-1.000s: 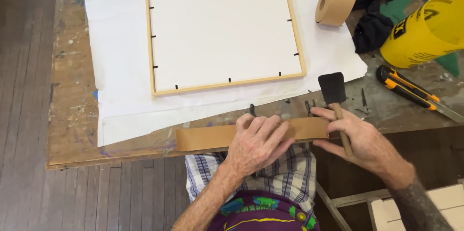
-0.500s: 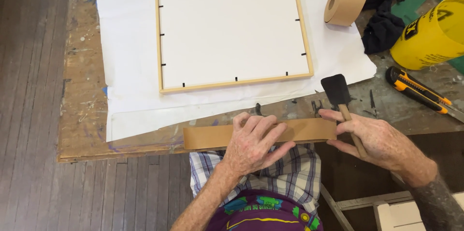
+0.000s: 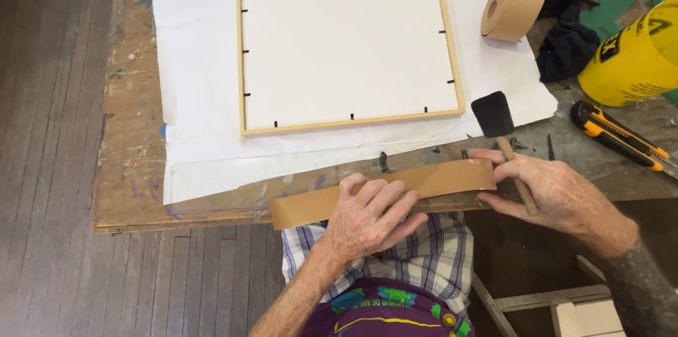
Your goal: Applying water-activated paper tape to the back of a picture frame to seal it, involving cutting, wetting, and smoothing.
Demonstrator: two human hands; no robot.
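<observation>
A long strip of brown paper tape lies along the near edge of the worn wooden table. My left hand presses flat on the middle of the strip, fingers spread. My right hand pinches the strip's right end and also grips the wooden handle of a black foam brush, whose head points away from me. Farther back, a light wooden picture frame lies face down on a large white paper sheet.
A roll of brown paper tape stands at the back right beside a black cloth. A yellow tub and a yellow-black utility knife sit at the right. Dark plank floor lies to the left.
The view has shifted so the table sits farther right and lower. Both hands stay on the tape strip, the left still pressing its middle.
</observation>
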